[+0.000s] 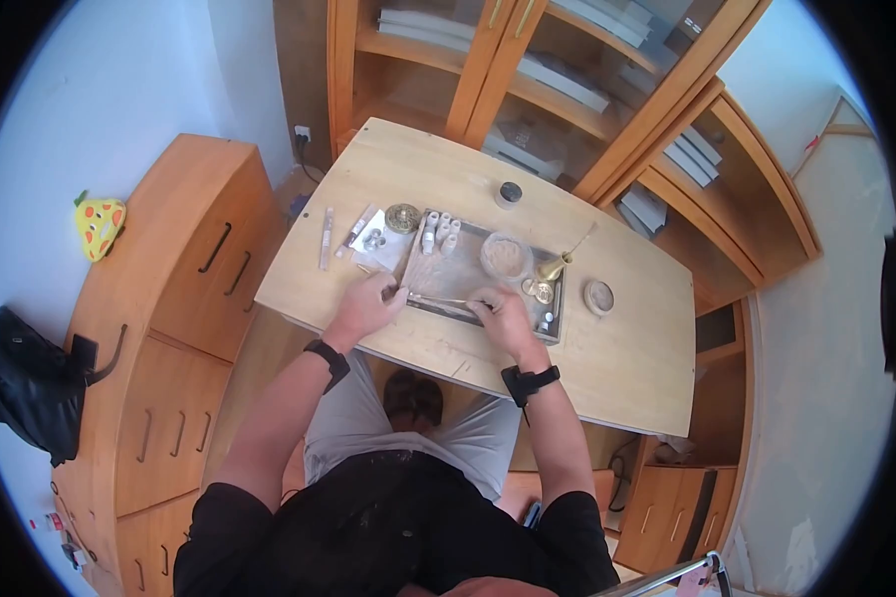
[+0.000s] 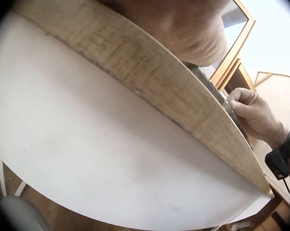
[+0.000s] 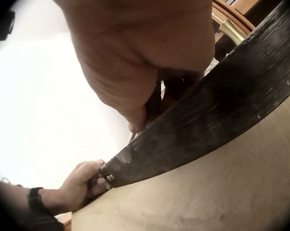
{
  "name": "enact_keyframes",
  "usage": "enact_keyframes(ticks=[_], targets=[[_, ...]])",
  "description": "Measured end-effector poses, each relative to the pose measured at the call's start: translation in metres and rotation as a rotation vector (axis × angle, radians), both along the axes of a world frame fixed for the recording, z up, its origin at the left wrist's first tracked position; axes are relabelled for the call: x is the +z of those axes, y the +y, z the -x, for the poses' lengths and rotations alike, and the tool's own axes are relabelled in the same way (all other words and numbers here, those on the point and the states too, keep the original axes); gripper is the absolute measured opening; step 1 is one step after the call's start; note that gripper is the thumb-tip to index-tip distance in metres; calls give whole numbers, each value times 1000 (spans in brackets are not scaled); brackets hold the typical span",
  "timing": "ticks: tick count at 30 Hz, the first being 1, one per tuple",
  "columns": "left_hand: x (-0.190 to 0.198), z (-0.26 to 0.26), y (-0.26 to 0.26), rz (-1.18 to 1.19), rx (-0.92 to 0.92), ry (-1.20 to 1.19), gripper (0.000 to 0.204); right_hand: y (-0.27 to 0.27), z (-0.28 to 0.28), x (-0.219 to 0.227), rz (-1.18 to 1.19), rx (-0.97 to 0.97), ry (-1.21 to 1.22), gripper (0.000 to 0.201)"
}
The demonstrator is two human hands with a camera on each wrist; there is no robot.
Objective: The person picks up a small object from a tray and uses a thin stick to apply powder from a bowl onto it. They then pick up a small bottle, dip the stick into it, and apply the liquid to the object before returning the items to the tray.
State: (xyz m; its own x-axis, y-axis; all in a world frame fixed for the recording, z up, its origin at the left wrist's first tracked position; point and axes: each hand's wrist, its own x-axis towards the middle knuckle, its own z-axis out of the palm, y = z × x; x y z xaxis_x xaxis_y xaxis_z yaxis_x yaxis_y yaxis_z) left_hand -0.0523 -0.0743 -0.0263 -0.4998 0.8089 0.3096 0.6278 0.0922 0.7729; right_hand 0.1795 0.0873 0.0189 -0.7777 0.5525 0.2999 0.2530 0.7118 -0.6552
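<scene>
My right hand [image 1: 506,320] pinches a thin, light stick [image 1: 438,299] over the front part of a dark-edged tray [image 1: 560,323]. The stick points left, and its far end comes right up to the fingertips of my left hand [image 1: 370,306]. That hand is curled at the tray's front left corner, its thumb close to the fingers; I cannot tell what it holds. A small yellowish tip [image 1: 364,269] shows just past its knuckles. In the right wrist view, the tray's dark side wall [image 3: 207,125] covers part of the right fingers.
Inside the tray are several small white jars [image 1: 430,239], a bowl of pale powder [image 1: 508,259] and a brass vase [image 1: 554,267]. Left of it lie a patterned round lid [image 1: 402,218] and a white sheet [image 1: 383,239]. Round containers [image 1: 510,193] stand behind and right.
</scene>
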Motion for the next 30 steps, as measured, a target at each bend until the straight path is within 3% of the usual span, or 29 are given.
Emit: enact_keyframes(ticks=[6,12,15,24,27,30], targets=[[2,-2,1,13,10,1,24,5,-18,-9,356,-180,63,11],[4,-4,1,4,8,20,23,13,-47,-17,417,-406,238,17],[3,-5,1,9,4,-1,22,12,-55,-10,358,-495,224,19],[0,-3,1,30,15,58,21,3,-34,-28,-16,-399,26,21],[4,-5,2,32,14,62,23,-9,-27,-16,-158,-417,-123,22],[5,-6,1,38,11,59,23,-10,-29,-20,-160,-401,-60,19]])
